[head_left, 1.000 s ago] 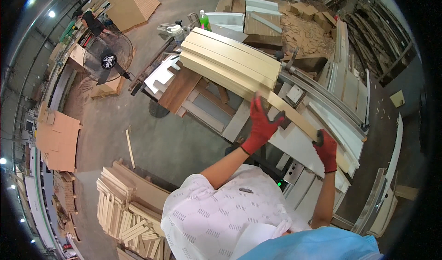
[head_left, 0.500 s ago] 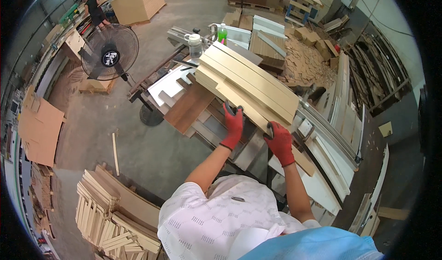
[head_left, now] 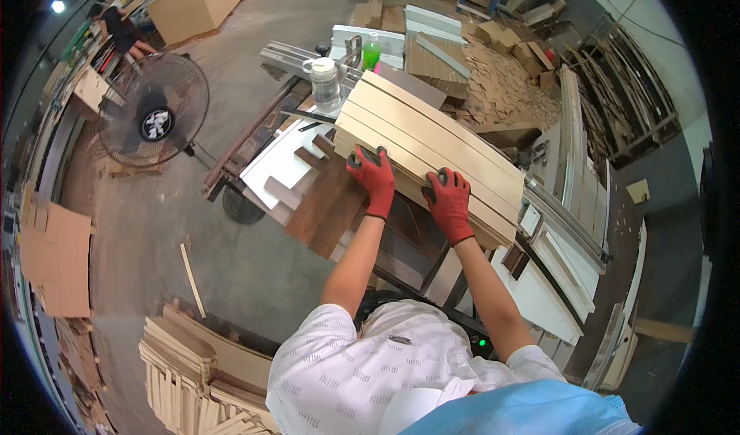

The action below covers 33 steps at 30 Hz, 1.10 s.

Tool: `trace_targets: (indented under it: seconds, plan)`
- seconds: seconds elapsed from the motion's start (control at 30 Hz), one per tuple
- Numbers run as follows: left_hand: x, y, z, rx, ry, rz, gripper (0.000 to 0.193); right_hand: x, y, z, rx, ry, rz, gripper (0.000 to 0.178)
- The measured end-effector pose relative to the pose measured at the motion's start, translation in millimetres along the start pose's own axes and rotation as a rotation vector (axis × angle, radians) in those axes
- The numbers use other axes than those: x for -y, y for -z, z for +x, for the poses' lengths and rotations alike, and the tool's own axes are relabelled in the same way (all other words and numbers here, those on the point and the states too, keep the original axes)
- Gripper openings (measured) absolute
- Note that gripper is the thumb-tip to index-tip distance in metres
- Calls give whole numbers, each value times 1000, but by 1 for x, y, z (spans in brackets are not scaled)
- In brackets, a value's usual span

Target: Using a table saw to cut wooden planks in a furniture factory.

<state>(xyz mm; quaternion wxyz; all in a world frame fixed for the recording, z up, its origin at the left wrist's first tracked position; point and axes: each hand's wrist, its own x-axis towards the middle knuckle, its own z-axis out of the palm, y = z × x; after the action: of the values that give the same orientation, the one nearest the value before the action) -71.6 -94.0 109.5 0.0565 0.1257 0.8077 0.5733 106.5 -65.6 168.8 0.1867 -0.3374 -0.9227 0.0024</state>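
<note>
A stack of pale wooden boards (head_left: 432, 131) lies slantwise on the work surface, its top layer made of long boards side by side. My left hand (head_left: 375, 181), in a red glove with dark fingertips, is closed at the near long edge of the stack, fingertips bent over the nearest board. Farther right along that edge, my right hand (head_left: 449, 204), gloved alike, grips the same board with its fingers on top. The undersides of both hands are hidden. A dark brown board (head_left: 327, 208) lies below and left of the stack.
A clear jar (head_left: 325, 88) and a green bottle (head_left: 371, 53) stand behind the stack. A metal rail (head_left: 566, 223) runs at right. A floor fan (head_left: 154, 111) stands at left, with a person (head_left: 122, 30) beyond. Cut wood strips (head_left: 181, 358) are piled at lower left.
The nearest board has moved away from me and now lies against the others in the top layer. Both hands moved with it, the left one also shifting left. My view has shifted slightly.
</note>
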Motion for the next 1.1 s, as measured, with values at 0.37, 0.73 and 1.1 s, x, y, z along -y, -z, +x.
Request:
trace_targets:
  seconds: [0.37,0.73,1.1]
  plan:
    - [53,-58,-37,-75,-78,-139,70,-66,5,-148,-524,-830,-27,84]
    - [60,-83,0,-398,-158,-128,62,-74,-52,-98,-1005,-1065,608,71]
    - [26,-23,-50,239,59,-355,96,-36,5,-250,-920,-979,723,69]
